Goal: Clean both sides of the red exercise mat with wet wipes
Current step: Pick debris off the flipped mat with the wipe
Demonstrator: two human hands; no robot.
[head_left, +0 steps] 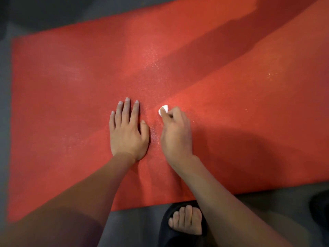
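Observation:
The red exercise mat (71, 77) lies flat on a grey floor and fills most of the view. My left hand (127, 131) rests palm down on the mat near its middle, fingers straight and together. Just to its right, my right hand (177, 134) is curled around a small white wet wipe (163, 110), which pokes out past the fingertips and touches the mat. Damp, glistening patches show on the mat around and above both hands.
Grey floor (135, 227) borders the mat on the left, far and near sides. A foot in a black slide sandal (185, 223) stands at the mat's near edge. Another dark shape (320, 207) sits at the right edge.

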